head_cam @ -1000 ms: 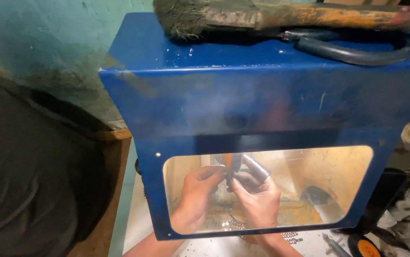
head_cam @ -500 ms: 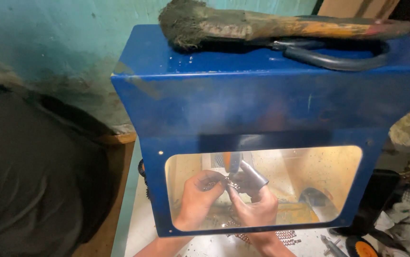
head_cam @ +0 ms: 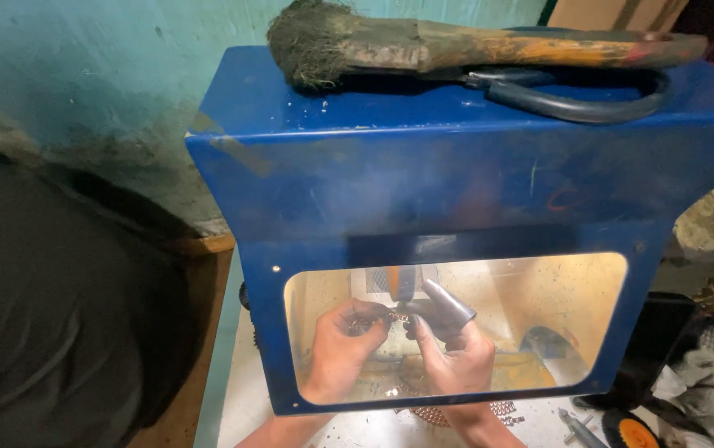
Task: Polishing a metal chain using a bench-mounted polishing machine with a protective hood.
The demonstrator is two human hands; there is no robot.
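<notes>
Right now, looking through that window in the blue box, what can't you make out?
Head view only:
- The small piece pinched between the left hand and right hand: too small, blurred by the hazy window.
- The vertical tool above the hands: its upper part is hidden behind the blue box.
- The bead chain: partly under the wrists.
- The brush on top: its handle end is cut off by the frame edge.

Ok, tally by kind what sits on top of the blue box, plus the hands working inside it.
Brush: 1
Scissors: 1
hands, left and right, holding a beaded chain: 2
Total: 4
</notes>
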